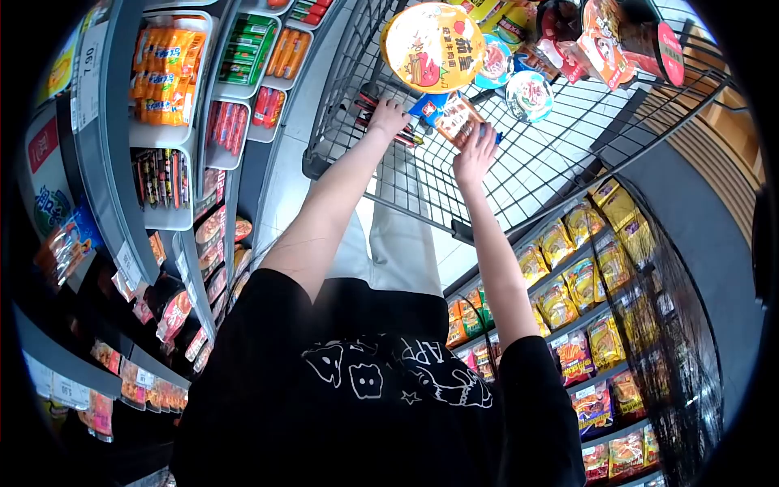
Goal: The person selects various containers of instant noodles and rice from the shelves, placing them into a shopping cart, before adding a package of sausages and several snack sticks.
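Note:
My left hand [389, 118] is inside the shopping cart [552, 174], its fingers curled over several thin dark-wrapped snack sticks [411, 138]. The sticks show on both sides of that hand. Just to the right, my right hand [476, 154] grips the lower right end of a blue and brown snack packet [456, 119]. The packet lies tilted, its blue upper end close to my left fingers. A large round yellow instant noodle tub [432, 47] is directly beyond the packet. Beside it are two smaller cups with round lids [529, 96].
Red noodle tubs [604, 49] and yellow packs fill the cart's far end. Shelves on the left hold white trays of orange sausage packs [166, 73], green packs [246, 57] and dark sticks [161, 177]. Yellow snack bags [583, 280] line shelves on the right.

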